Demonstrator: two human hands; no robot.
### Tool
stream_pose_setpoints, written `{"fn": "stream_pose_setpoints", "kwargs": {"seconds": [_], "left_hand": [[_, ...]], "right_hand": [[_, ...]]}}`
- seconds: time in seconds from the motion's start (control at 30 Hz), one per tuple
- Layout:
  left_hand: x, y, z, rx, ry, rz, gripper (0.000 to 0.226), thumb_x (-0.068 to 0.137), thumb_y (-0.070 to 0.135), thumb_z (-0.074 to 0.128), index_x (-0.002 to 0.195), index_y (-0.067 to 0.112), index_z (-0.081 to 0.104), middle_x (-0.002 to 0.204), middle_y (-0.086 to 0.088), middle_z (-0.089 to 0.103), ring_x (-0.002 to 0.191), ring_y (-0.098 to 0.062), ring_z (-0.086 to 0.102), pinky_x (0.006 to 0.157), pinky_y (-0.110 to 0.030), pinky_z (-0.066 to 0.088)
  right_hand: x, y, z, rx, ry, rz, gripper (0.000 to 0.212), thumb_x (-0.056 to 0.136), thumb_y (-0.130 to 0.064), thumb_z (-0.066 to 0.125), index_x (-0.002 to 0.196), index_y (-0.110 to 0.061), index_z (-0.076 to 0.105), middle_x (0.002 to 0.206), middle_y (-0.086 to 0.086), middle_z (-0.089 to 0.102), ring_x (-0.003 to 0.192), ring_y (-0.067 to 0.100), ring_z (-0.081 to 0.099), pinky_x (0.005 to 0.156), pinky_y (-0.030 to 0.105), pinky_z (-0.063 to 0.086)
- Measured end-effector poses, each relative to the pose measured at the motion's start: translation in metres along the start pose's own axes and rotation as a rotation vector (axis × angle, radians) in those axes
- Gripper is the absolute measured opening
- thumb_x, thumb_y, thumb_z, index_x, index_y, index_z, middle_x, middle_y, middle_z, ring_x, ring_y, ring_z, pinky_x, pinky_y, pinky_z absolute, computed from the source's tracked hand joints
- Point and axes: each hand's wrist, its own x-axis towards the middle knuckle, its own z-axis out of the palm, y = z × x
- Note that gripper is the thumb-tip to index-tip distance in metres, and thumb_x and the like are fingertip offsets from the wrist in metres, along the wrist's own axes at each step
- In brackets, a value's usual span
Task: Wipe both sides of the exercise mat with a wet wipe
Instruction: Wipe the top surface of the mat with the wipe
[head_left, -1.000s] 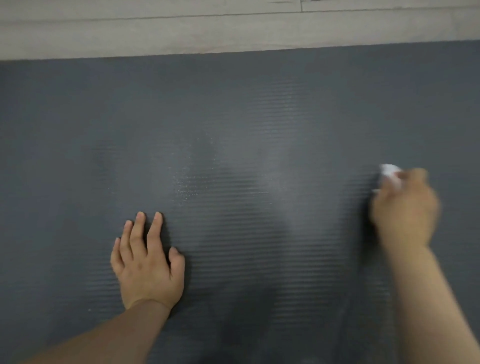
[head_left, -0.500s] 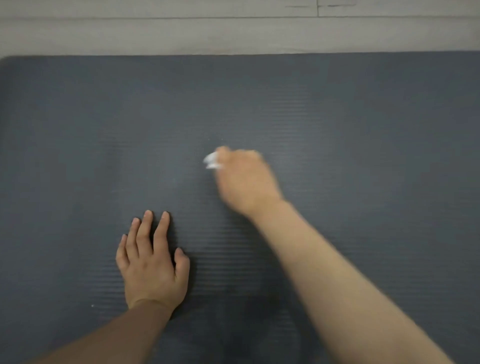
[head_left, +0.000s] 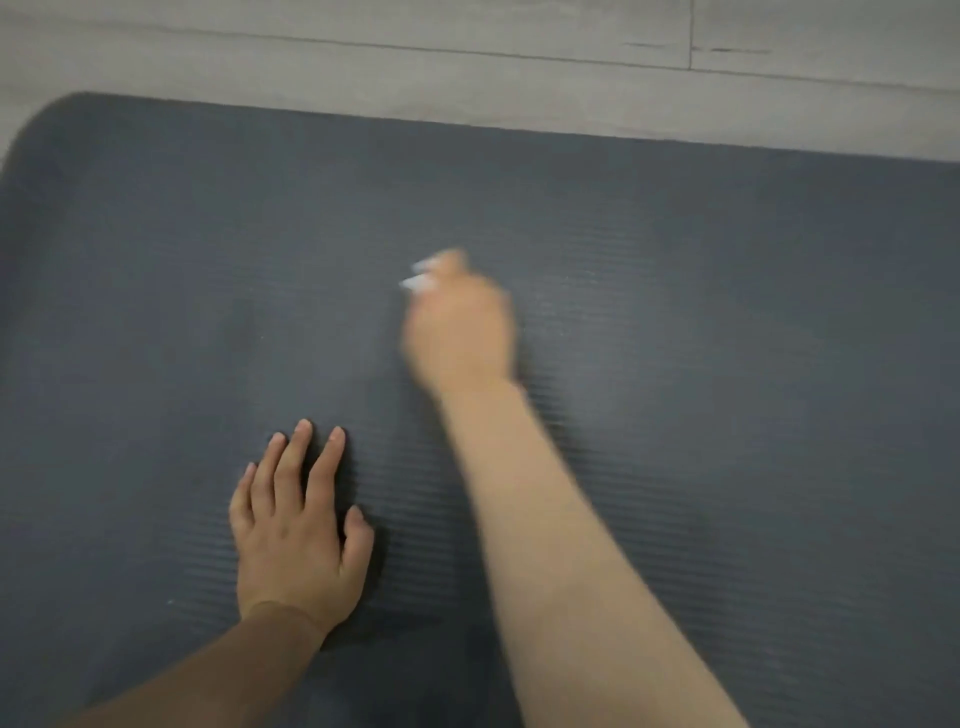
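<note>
We've got a matt, finely ribbed foam-looking mat (head_left: 727, 312) on pale wood-grain floor (head_left: 363, 62); the wipe (head_left: 418, 278) looks papery, too blurred though.
</note>
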Motion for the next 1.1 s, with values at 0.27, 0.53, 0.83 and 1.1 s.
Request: {"fn": "stream_pose_setpoints", "kwargs": {"seconds": [0.27,0.53,0.83,1.1], "left_hand": [[0.0,0.0,-0.001,-0.03,-0.009,0.009,0.069,0.082,0.039,0.037,0.146,0.015,0.043,0.154,-0.015,0.036,0.144,-0.037,0.027,0.118,-0.048,0.009],[0.001,-0.001,-0.002,-0.026,-0.05,0.036,0.069,0.082,0.039,0.038,0.146,0.015,0.043,0.155,-0.015,0.036,0.144,-0.035,0.028,0.12,-0.046,0.008],[0.003,-0.004,-0.002,-0.026,-0.087,0.044,0.071,0.082,0.044,0.038,0.146,0.015,0.044,0.156,-0.015,0.035,0.145,-0.035,0.028,0.12,-0.048,0.011],[0.006,-0.004,-0.004,-0.027,-0.071,0.065,0.071,0.082,0.043,0.037,0.146,0.013,0.045,0.156,-0.015,0.036,0.145,-0.034,0.028,0.12,-0.049,0.013]], "right_hand": [[-0.01,0.16,-0.046,-0.041,0.067,0.163,0.014,0.089,-0.017,0.057,0.098,-0.006,0.058,0.081,0.026,0.066,0.074,0.045,0.063,0.065,0.044,0.048],[0.012,0.194,-0.055,-0.066,0.294,0.868,0.031,0.098,-0.026,0.042,0.12,-0.005,0.051,0.119,0.023,0.061,0.112,0.041,0.056,0.088,0.044,0.043],[0.037,0.002,-0.003,-0.034,-0.342,-0.459,0.023,0.098,-0.029,0.045,0.114,-0.014,0.05,0.109,0.009,0.068,0.1,0.033,0.062,0.074,0.034,0.041],[0.013,0.279,-0.1,-0.1,0.19,0.895,0.039,0.098,-0.03,0.043,0.12,0.002,0.047,0.122,0.03,0.056,0.113,0.047,0.053,0.092,0.049,0.041]]}}
